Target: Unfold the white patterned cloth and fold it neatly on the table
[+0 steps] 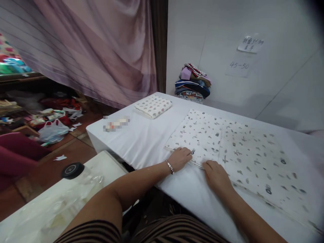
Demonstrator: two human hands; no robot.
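Note:
A white cloth [202,135] printed with small grey and dark motifs lies folded on the white-covered table [144,145]. Its left part is folded into a layered panel, and the rest spreads to the right. My left hand [180,158], with a silver bracelet at the wrist, has its fingers curled over the near edge of that panel. Just to the right, my right hand [216,173] pinches the same near edge. The undersides of the fingers are hidden. Farther back on the table sits another folded printed cloth [153,106], touched by neither hand.
A stack of folded clothes [192,82] stands by the white wall behind the table. A blurred small item [116,124] lies near the table's left corner. At lower left, a white surface [32,219] carries a black round object [73,170] and clear plastic. A pink curtain [108,44] hangs behind.

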